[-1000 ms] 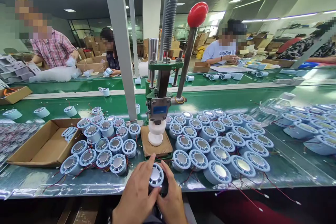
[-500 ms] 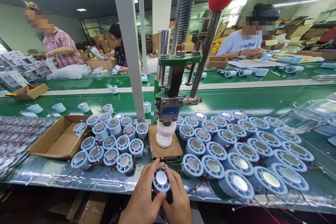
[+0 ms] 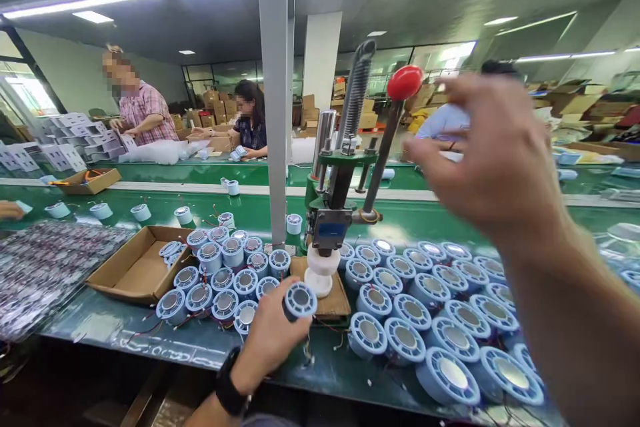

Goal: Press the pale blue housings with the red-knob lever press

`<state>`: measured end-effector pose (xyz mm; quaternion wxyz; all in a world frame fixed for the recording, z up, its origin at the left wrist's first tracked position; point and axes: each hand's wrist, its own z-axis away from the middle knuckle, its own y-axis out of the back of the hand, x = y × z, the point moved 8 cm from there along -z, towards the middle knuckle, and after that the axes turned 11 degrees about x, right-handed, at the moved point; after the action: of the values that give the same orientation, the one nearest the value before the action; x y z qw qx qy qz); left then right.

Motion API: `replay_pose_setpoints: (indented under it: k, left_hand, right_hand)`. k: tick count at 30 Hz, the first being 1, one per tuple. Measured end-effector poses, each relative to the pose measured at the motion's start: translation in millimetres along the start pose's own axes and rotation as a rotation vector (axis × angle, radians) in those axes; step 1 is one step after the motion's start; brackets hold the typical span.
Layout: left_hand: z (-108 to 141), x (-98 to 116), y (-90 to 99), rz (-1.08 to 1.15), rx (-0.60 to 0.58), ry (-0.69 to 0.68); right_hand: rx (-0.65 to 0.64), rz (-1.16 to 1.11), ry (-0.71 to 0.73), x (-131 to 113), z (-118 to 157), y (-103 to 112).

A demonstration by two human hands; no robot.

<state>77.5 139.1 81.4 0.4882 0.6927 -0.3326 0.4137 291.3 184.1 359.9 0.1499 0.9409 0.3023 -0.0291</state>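
My left hand (image 3: 273, 330), with a black band at the wrist, grips a round light-blue housing (image 3: 301, 299) with a silver disc in its face. It holds the part tilted, just in front of the hand press (image 3: 333, 227). A white upper block (image 3: 323, 258) and a white lower block (image 3: 319, 283) sit beneath the ram, over a brown pad. At the right my right hand (image 3: 500, 160) is raised and somewhat blurred, its fingers apart and holding nothing. Just left of its fingertips is the red knob (image 3: 405, 83) of the press lever.
Many similar housings with thin wires stand right (image 3: 410, 340) and left (image 3: 225, 303) of the press. A cardboard box (image 3: 125, 273) holds light-blue rings. Behind runs a green conveyor (image 3: 410, 213) with a grey post (image 3: 274, 93). Co-workers sit and stand beyond; another person's hand (image 3: 9, 209) shows far left.
My right hand has let go of the housing and risen to the right toward the red knob. My left hand has brought the housing closer to the press. The view has tipped upward.
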Motion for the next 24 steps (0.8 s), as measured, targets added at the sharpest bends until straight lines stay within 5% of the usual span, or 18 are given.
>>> replay_pose_setpoints:
  k: [3,7,15,20,24]
  left_hand:
    - [-33.8,1.7,-1.2,0.045,0.057,0.008]
    - [-57.1,-4.6,-13.1,0.107,0.094,0.01]
    - [-63.6,0.9,-56.7,0.374,-0.066,0.004]
    - [-62.8,0.0,-63.1,0.462,-0.133,-0.009]
    - [-58.6,-5.7,-62.5,0.487,-0.13,-0.021]
  right_hand:
    - [0.012,-0.171,-0.288,22.2,-70.3,-35.2]
    - [-0.072,-0.384,-0.45,31.4,-77.4,-80.8]
    - [0.027,-0.509,-0.491,37.4,-63.4,-77.2]
    - [0.0,-0.431,-0.514,34.9,-72.7,-84.9]
    - [0.018,-0.419,-0.39,26.0,-56.8,-46.1]
